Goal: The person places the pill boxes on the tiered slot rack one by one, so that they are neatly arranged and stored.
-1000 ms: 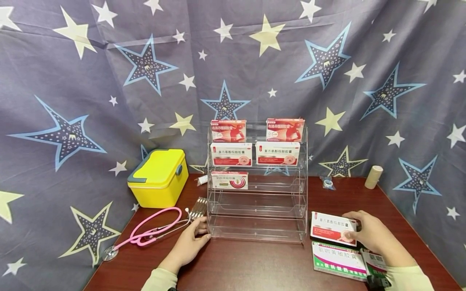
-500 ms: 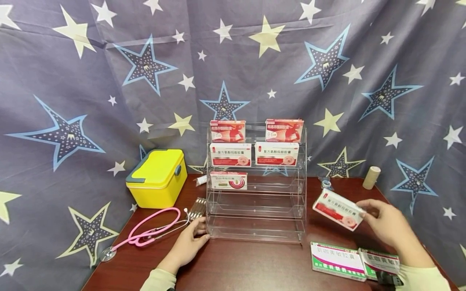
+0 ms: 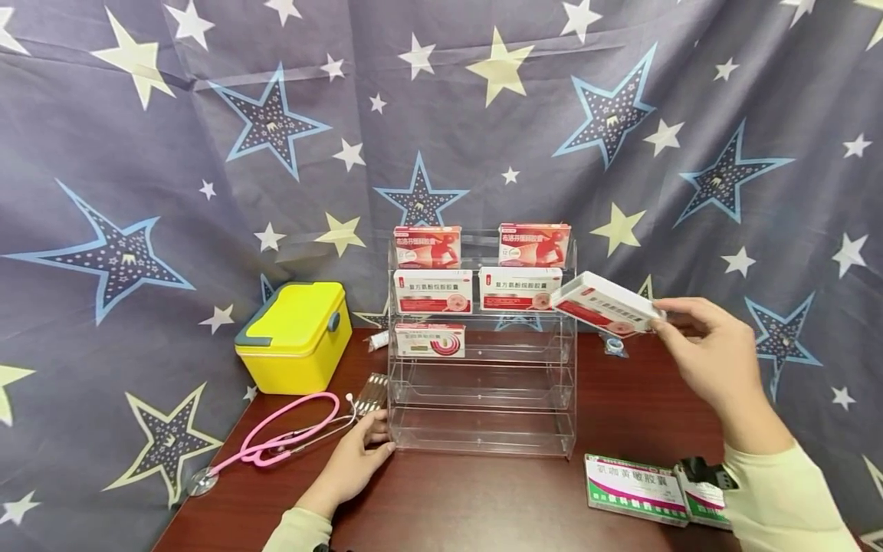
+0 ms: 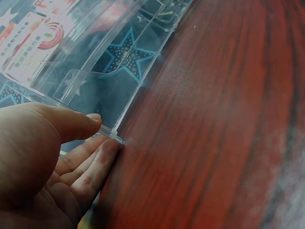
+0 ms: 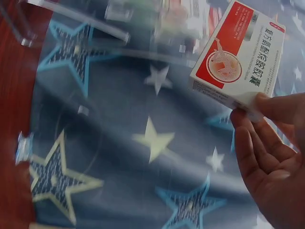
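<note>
Head view: The right hand (image 3: 710, 356) grips the white-and-red box (image 3: 607, 303) by one short end. The box is off the table (image 3: 497, 498) and projects leftward from the fingertips, long axis tilted, free end higher than the gripped end. That free end points at the clear rack (image 3: 481, 445), left of the right hand, and overlaps its right edge in view; contact cannot be confirmed. The right hand is the nearer hand to the box; the left hand (image 3: 348, 464) is at the opposite lower corner of the rack.

Left wrist view: Thumb and fingers lie on either side of the rack's lower edge, pinching it. The rack extends beyond the fingertips.

Right wrist view: The thumb bears on the end of the box beside its printed face, fingers on the other side. The box's length runs outward from the fingertips. The blurred rack lies beyond it.
</note>
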`<action>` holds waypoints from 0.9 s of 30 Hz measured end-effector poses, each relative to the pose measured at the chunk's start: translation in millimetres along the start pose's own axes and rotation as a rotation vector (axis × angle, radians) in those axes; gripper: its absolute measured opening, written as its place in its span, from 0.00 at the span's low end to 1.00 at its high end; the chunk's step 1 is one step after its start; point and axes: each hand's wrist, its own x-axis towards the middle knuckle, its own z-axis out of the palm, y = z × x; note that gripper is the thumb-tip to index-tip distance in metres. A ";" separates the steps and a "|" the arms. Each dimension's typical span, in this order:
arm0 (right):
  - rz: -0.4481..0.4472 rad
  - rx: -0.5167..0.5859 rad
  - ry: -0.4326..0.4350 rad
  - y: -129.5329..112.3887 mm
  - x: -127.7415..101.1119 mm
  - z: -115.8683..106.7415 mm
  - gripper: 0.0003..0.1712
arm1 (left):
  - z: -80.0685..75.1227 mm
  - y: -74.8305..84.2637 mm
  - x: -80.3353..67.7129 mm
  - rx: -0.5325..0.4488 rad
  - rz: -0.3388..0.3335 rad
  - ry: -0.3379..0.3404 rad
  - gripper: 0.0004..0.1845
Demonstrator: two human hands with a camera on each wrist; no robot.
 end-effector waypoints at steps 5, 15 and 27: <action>-0.083 0.014 -0.062 -20.6 9.6 24.3 0.15 | 0.5 0.3 -0.2 0.003 0.005 0.002 0.27; -0.189 -0.026 -0.187 -26.9 23.9 69.0 0.12 | 0.9 1.2 -1.8 0.017 0.003 0.012 0.27; -0.246 -0.071 -0.248 -20.9 20.5 93.6 0.10 | 0.4 2.0 -1.4 0.017 0.004 0.013 0.27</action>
